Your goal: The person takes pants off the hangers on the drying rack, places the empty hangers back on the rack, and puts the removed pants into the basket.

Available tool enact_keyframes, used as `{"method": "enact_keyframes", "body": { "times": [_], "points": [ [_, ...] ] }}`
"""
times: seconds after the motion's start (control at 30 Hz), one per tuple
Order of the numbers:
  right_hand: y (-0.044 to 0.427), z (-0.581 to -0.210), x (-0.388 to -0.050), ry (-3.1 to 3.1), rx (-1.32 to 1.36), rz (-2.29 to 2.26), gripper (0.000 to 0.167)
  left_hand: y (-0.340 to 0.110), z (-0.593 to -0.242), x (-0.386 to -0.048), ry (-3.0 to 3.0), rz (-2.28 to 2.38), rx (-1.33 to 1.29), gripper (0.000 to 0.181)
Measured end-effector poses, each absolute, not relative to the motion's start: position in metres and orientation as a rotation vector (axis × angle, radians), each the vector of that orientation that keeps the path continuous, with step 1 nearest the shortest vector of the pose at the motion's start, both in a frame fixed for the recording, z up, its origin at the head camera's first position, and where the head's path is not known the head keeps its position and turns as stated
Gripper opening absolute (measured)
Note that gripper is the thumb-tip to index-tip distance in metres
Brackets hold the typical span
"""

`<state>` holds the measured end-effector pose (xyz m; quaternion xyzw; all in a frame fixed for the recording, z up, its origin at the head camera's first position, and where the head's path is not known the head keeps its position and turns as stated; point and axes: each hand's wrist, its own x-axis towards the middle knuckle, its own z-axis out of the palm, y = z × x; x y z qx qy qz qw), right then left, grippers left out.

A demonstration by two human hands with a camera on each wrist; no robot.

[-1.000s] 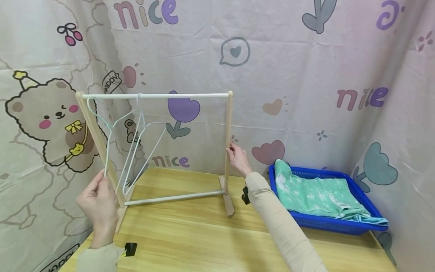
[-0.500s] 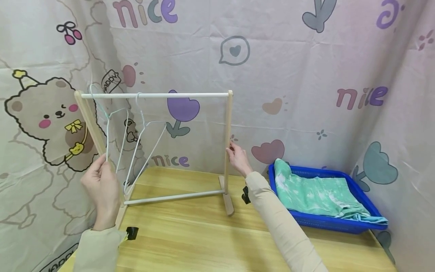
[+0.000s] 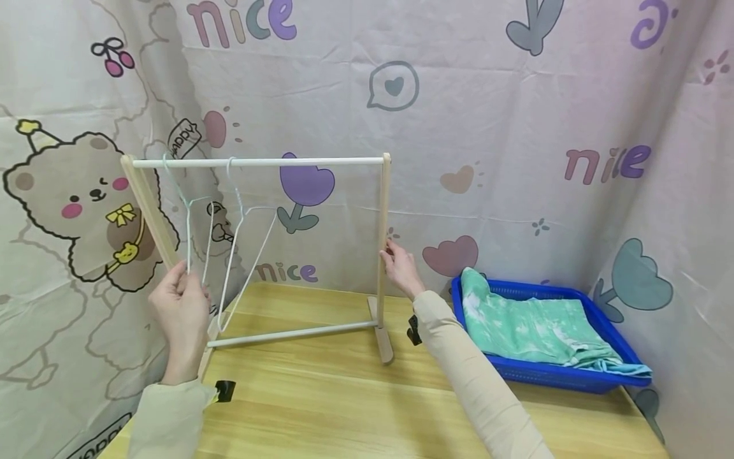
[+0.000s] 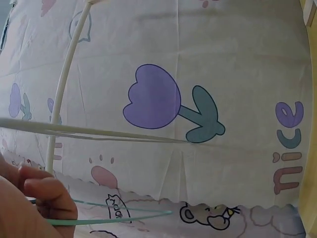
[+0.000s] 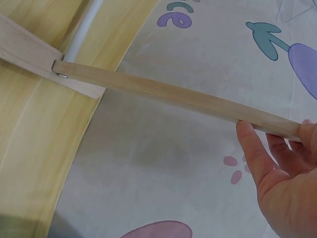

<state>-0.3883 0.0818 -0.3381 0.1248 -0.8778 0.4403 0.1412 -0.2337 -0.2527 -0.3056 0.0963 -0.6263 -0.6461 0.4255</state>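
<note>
My left hand [image 3: 182,312] pinches a mint-green hanger [image 3: 188,233] by its side, close to the rack's left post [image 3: 150,213]. The hanger's hook is at the white top rail [image 3: 309,162]; whether it loops over the rail I cannot tell. To its right a white hanger [image 3: 232,255] hangs from the same rail. On the far side my right hand [image 3: 404,271] holds the right wooden post [image 3: 383,204] with thumb and fingers. In the right wrist view the fingers touch this post [image 5: 173,96]. The left wrist view shows part of the green hanger [image 4: 114,221] beside my curled fingers.
A blue basket [image 3: 550,381] with folded green tie-dyed cloth [image 3: 533,331] stands on the wooden table [image 3: 321,401] at the right. The rack's lower bar [image 3: 292,334] runs just above the tabletop. Printed curtains [image 3: 487,108] surround the table.
My left hand has risen and shifted right with the green hanger, whose hook rose above the rail and then came down to it, further right. My right hand has stayed on the post.
</note>
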Motion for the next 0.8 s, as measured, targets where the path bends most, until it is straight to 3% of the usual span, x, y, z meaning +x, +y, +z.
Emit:
{"method": "enact_keyframes", "body": {
  "times": [0.4,0.8],
  "points": [
    [0.086,-0.343,-0.388,-2.507,0.362,1.350,0.050,-0.244,-0.321,-0.229,-1.687,-1.356,0.225,0.034],
    [0.084,-0.346,-0.383,-2.491,0.345,1.393,0.047,-0.241,-0.322,-0.216,-1.648,-0.960,0.140,0.043]
  ]
}}
